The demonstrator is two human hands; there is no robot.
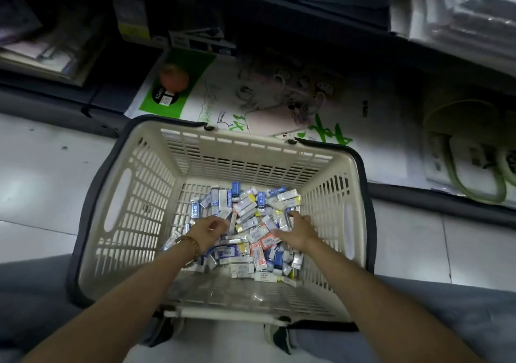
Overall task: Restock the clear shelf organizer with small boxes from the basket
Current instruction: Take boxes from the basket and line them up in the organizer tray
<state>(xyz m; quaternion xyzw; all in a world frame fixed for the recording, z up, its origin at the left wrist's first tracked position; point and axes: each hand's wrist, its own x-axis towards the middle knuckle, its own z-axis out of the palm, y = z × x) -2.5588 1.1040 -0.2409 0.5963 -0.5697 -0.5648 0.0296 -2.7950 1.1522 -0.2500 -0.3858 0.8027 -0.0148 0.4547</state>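
— Item: small boxes (245, 224). Location?
— Heaped in the basket (145, 184), on the floor (42, 172) before you.
— Your hands?
— Left hand (208, 232), right hand (298, 232): both down on the heap, fingers bent; whether either pinches a box, cannot tell.

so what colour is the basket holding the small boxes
Cream slotted plastic basket with dark grey handles; the head view shows it.

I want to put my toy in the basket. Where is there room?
The basket floor is bare along the near wall, most at its left corner. Boxes crowd the middle, far side and right.
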